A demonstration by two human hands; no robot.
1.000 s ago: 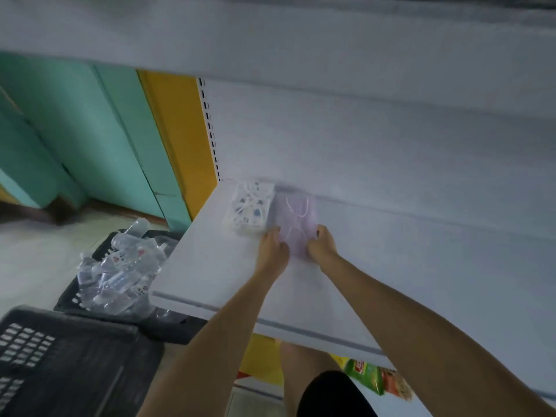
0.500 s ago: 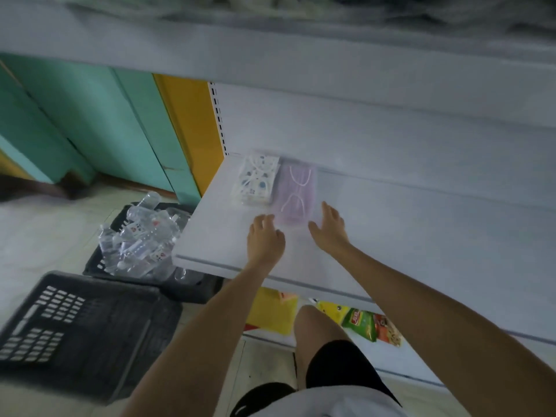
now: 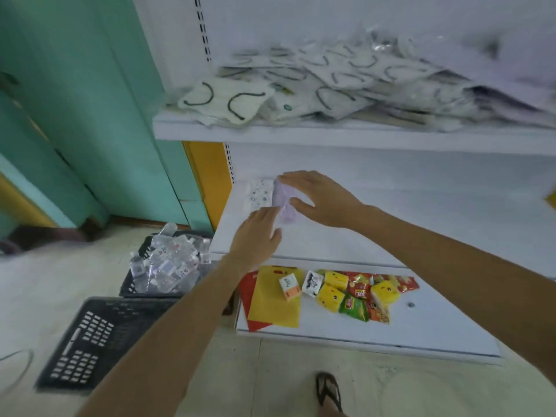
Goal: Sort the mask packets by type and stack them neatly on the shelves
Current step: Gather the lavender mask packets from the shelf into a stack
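While right hand [image 3: 319, 200] spreads wide over purple mask packet [image 3: 283, 203] on middle shelf [image 3: 391, 224], left hand [image 3: 255, 236], fingers relaxed, touches its near edge; patterned packet [image 3: 258, 195] just beside.

bare arms, one dark flip-flop [image 3: 320, 386]
showed the left forearm [image 3: 168, 326] and right forearm [image 3: 451, 254] uncovered from the frame edge to the left hand [image 3: 255, 236] and right hand [image 3: 319, 200]; wore the flip-flop on the single foot [image 3: 329, 400] at the bottom edge, thin straps forking back from the toes.
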